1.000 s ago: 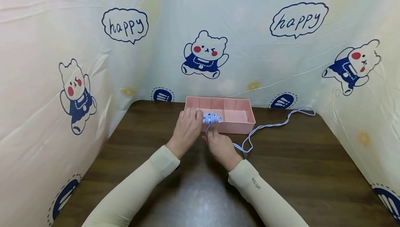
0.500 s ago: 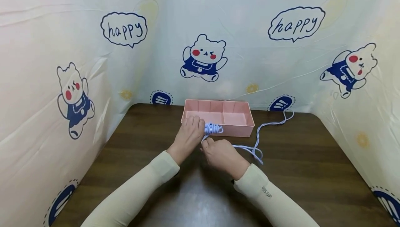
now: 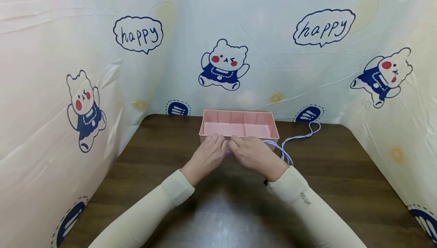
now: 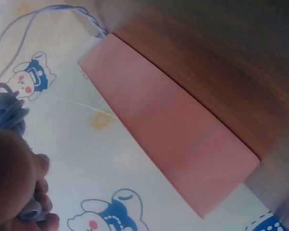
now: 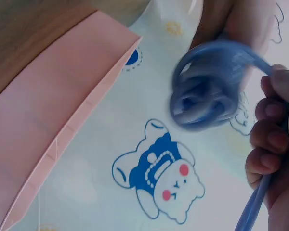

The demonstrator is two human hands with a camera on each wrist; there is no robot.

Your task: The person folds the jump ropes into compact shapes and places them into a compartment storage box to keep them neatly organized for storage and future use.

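My left hand [image 3: 206,157] grips a wound bundle of light blue rope [image 4: 8,114], whose looped end sticks out past the fingers in the left wrist view. Beside it, my right hand [image 3: 258,156] has its fingers curled round the running strand [image 5: 256,204] of the same rope. From there the strand arcs over the wraps of the bundle, seen end-on in the right wrist view. Both hands are close together in front of the pink box, and they hide most of the bundle in the head view.
An open pink box [image 3: 261,130] with a divider stands at the back of the brown wooden table [image 3: 164,145]. Rope tail [image 3: 302,137] trails rightward from my right hand to the back edge. A printed curtain [image 3: 266,77] encloses the table on three sides.
My right hand has risen from below the bundle to beside my left hand, carrying the strand up over the wraps. The loose rope near the right wrist has shifted with it.
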